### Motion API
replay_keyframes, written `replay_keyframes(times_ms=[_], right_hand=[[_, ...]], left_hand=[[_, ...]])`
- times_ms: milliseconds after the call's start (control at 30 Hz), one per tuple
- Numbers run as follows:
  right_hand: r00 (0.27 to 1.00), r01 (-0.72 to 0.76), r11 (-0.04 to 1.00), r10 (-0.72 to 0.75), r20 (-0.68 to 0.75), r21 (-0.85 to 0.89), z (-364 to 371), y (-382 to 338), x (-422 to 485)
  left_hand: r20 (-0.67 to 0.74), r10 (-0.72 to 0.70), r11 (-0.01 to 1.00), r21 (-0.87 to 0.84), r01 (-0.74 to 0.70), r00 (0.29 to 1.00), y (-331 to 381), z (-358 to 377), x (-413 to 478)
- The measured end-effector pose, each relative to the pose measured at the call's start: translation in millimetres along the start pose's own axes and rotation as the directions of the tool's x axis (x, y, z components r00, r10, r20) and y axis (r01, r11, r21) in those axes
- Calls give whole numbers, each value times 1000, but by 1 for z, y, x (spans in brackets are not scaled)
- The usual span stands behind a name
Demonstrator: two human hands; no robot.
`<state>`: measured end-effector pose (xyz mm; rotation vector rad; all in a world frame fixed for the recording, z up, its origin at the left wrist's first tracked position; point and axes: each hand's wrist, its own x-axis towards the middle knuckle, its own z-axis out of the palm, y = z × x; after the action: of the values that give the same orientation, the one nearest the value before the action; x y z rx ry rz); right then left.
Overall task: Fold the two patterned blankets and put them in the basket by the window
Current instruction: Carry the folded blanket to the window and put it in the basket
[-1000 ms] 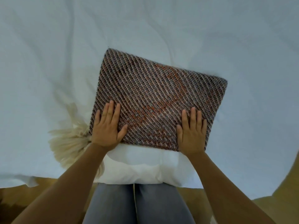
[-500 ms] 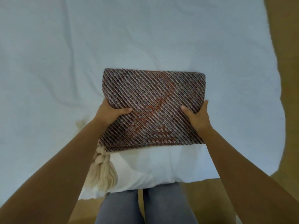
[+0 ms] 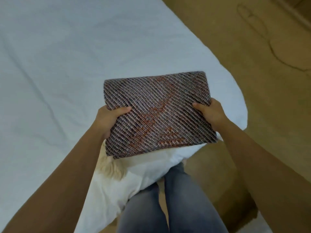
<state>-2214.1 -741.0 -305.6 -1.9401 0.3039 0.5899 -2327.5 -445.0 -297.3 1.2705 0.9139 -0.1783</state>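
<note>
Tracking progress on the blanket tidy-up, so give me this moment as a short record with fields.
blanket: folded patterned blanket, held at both sides
left grip: curled round its left edge, thumb on top
right grip: curled round its right edge, thumb on top
tassels: cream tassels hanging under the near left corner
bed: white-sheeted bed, beneath the blanket
basket: not in view
</note>
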Motion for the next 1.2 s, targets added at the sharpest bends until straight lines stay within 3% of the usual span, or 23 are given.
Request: replay_keyframes(times_ms=[200, 500, 767, 967, 1200], right_hand=[[953, -48, 991, 82, -293, 122, -143, 41, -59], [836, -53, 878, 300, -460, 476, -348, 138, -145], [713, 43, 844, 350, -608, 535, -481, 192, -177], [587, 123, 781, 439, -680, 612, -563, 228, -164], [336, 208, 716, 588, -736, 667, -641, 252, -160]], left_hand=[[299, -20, 980, 195, -41, 954, 29, 138, -30], [593, -90, 890, 409, -203, 801, 24, 397, -88], [740, -195, 833, 471, -289, 643, 7, 590, -124], [813, -291, 768, 513, -383, 504, 2, 744, -133], [831, -418, 645, 555, -525, 366, -8, 925, -160]])
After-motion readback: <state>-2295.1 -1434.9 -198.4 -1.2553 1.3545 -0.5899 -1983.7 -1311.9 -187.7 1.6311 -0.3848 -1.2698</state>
